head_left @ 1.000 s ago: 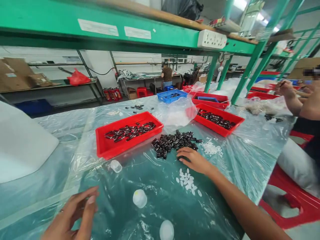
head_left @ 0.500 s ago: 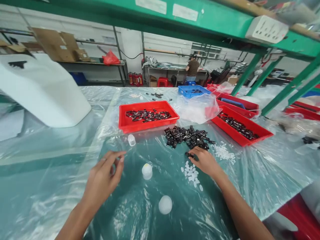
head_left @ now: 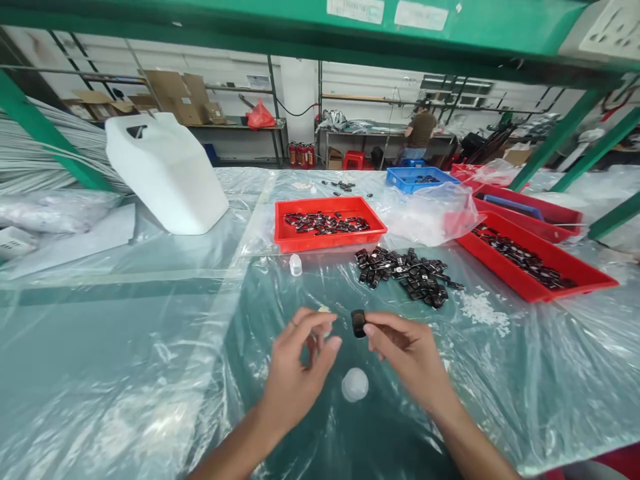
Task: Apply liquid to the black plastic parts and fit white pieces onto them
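Between the thumb and fingers of my right hand (head_left: 407, 353) is a small black plastic part (head_left: 359, 323), held up over the table. My left hand (head_left: 303, 363) faces it from the left, thumb and forefinger apart with nothing visible between them. Behind my left fingertips a small white container (head_left: 325, 321) is partly hidden. A round white cap-like piece (head_left: 355, 385) rests on the plastic sheet below the hands. Farther back stands a small clear-white cup (head_left: 295, 265). A heap of similar black parts (head_left: 405, 272) lies beyond my right hand.
A red tray (head_left: 330, 240) of black parts stands behind the heap; another red tray (head_left: 537, 257) is at right. Small white pieces (head_left: 484, 310) are scattered nearby. A white jug (head_left: 167, 177) stands at left. Green shelf beams (head_left: 300, 40) cross overhead. A person (head_left: 419, 130) is far back.
My right hand has lifted the black part from beside the heap and brought it toward the middle. My left hand has moved right, close to it. The view has turned left.
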`<state>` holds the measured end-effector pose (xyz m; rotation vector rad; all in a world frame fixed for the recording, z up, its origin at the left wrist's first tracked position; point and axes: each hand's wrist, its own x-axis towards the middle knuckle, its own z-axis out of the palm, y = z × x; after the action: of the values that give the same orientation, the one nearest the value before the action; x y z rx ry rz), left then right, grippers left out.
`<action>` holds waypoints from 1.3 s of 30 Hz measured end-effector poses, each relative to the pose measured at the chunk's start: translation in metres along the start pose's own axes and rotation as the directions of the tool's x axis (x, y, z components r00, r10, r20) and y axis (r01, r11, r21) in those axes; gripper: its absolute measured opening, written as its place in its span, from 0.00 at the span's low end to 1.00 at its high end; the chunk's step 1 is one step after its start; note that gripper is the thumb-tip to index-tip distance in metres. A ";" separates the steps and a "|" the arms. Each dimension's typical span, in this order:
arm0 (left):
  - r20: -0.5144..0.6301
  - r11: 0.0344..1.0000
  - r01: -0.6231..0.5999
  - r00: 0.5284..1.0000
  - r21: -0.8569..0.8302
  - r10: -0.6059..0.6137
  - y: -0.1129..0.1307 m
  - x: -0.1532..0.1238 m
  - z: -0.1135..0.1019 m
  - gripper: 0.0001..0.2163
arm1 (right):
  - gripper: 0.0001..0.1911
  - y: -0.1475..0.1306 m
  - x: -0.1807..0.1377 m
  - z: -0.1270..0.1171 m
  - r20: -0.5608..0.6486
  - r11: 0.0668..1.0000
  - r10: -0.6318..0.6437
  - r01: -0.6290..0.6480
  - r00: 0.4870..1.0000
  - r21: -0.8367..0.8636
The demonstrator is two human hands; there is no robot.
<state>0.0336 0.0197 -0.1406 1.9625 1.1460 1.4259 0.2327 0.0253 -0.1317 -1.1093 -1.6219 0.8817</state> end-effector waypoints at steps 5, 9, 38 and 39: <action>-0.014 0.958 0.186 0.981 -0.219 -0.193 -0.002 -0.004 0.007 0.11 | 0.06 -0.019 0.018 0.031 0.079 0.997 -0.060 0.056 0.995 0.050; -0.078 0.889 0.270 0.945 -0.369 -0.319 -0.014 0.005 -0.003 0.13 | 0.08 -0.019 0.036 0.027 0.170 0.995 -0.095 0.096 0.981 0.002; 0.105 0.677 0.404 0.893 -0.615 -0.437 -0.018 0.012 -0.003 0.11 | 0.09 0.009 0.043 0.032 0.174 0.982 -0.189 0.189 0.966 0.016; 0.111 0.676 0.408 0.893 -0.613 -0.437 -0.017 0.012 -0.003 0.11 | 0.11 0.009 0.043 0.032 0.182 0.983 -0.182 0.181 0.966 0.022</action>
<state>0.0264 0.0383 -0.1461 1.1104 0.8971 1.3574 0.1985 0.0671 -0.1361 -0.8796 -1.8391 0.8861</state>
